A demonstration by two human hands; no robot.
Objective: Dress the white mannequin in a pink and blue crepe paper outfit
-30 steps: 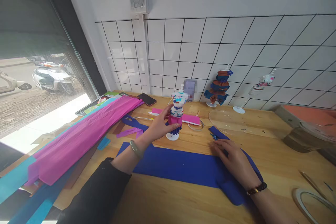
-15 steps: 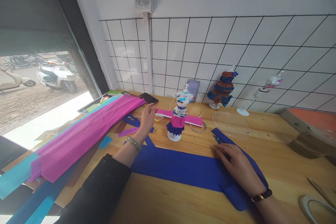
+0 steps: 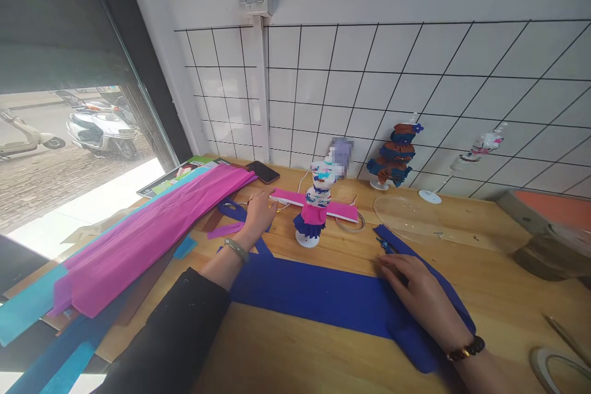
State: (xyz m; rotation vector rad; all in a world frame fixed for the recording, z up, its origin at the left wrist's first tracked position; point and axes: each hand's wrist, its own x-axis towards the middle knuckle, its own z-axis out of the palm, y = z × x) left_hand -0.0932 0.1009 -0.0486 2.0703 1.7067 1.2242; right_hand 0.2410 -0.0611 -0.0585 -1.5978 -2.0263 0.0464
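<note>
left hand [image 3: 259, 217] is by a flat pink strip [image 3: 342, 210], right hand [image 3: 418, 292] over a wide blue strip [image 3: 314, 292]. whether fingers grasp is unclear.

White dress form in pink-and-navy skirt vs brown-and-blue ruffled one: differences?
The white dress form with pink-and-navy skirt shows a splotched torso; the brown-and-blue ruffled dress form is covered to the chest. The ruffled form has a brown bow in front; the white form shows none. The white form stands nearer the camera than the ruffled form. Both are upright on round white bases.
</note>
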